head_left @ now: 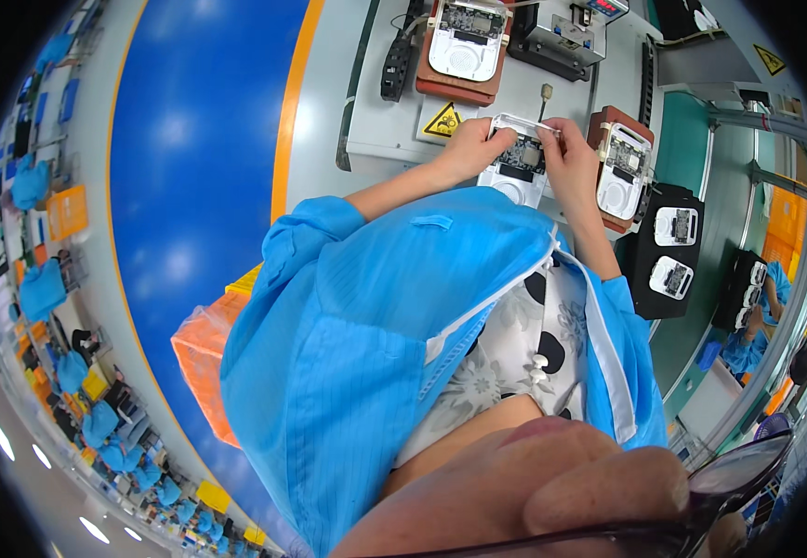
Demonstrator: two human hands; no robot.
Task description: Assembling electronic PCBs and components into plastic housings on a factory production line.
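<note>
Between my two hands is a white plastic device housing (521, 173) with a dark circuit board showing in its upper half. My left hand (480, 149) closes on its left edge, thumb bent over the board side. On the opposite edge, my right hand (567, 156) pinches the upper right corner. The housing is held close to my body, over the near side of the workbench. A similar white housing lies on a red-brown fixture (625, 216) to the right of my right hand. Beyond my hands, another sits on a second red-brown fixture (459, 90).
A metal test device (562, 42) stands at the back. Right of the bench, a black tray (666, 296) carries two white housings on a green conveyor surface (681, 153). A yellow warning sign (443, 121) lies near my left hand. Behind my left side is an orange bin (201, 358).
</note>
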